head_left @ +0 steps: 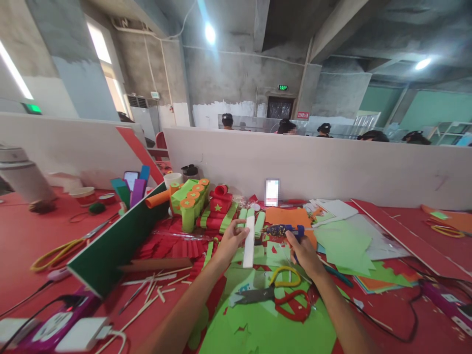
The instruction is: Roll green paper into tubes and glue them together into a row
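My left hand [236, 238] grips a narrow white strip [249, 246] near its middle, the strip standing roughly upright in view. A blue glue gun [295, 231] is in my right hand [303, 250], its nozzle pointing left toward the strip. Pale green rolls [260, 221] lie just behind the strip. Below my hands, scissors [273, 295] with one yellow and one red handle rest on green sheets [273, 329]. Left of my left hand stand green and red paper pieces, including a green piece with orange star discs [190, 199].
A dark green board [110, 250] leans at left beside yellow-handled scissors [61, 254] and a purple power strip [59, 322]. Thin sticks [157, 290] lie scattered nearby. A lit phone [272, 191] stands against the white partition [317, 164]. Coloured sheets [342, 241] pile up at right, near cables.
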Demonstrator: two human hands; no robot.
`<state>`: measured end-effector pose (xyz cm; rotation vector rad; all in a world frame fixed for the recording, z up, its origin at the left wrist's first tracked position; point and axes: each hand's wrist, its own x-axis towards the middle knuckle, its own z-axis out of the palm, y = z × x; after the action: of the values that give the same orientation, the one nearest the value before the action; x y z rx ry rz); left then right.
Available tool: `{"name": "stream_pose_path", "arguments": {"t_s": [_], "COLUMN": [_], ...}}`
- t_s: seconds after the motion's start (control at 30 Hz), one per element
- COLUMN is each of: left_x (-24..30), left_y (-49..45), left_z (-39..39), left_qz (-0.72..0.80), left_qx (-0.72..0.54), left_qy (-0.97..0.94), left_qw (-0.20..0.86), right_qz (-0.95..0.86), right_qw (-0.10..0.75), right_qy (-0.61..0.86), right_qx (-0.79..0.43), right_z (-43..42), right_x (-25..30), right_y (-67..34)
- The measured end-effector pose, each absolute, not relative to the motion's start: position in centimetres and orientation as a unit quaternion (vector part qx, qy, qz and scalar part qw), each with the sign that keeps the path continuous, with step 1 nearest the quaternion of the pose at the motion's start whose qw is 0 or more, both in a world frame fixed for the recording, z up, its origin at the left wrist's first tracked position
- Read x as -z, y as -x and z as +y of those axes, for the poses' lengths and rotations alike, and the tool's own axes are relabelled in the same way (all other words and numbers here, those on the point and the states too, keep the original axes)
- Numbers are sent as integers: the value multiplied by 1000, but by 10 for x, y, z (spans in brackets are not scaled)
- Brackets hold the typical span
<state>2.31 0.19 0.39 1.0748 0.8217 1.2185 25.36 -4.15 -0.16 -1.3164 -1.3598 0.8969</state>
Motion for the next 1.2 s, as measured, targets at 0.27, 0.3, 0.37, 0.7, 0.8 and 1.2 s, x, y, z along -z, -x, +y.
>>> {"name": "stream_pose_path", "arguments": {"t_s": [0.27, 0.3, 0.37, 0.7, 0.8, 1.2], "left_x": [-1, -2, -2, -3, -3, -2], "left_y": [-23, -23, -23, -24, -23, -23], "left_z": [4, 4, 4, 3, 2, 4], "left_qz": [347, 349, 352, 345, 350, 351], "left_qx": [-527, -528, -530, -530, -530, -528], "left_qy": [-463, -461, -459, -464, -464, -463], "left_qw": [622, 622, 620, 620, 617, 619], "right_qz": [-539, -533, -518, -492, -517, -595], "right_qw": [524, 531, 549, 558, 539, 462], "right_qy": [548, 543, 527, 531, 543, 562], "right_qx": [-368, -373, -391, -406, -384, -339], "right_z": [-40, -40, -41, -39, -40, -47], "right_x": [3, 2, 0, 3, 3, -1], "right_y": [-256, -256, -256, -254, -254, -248]}}
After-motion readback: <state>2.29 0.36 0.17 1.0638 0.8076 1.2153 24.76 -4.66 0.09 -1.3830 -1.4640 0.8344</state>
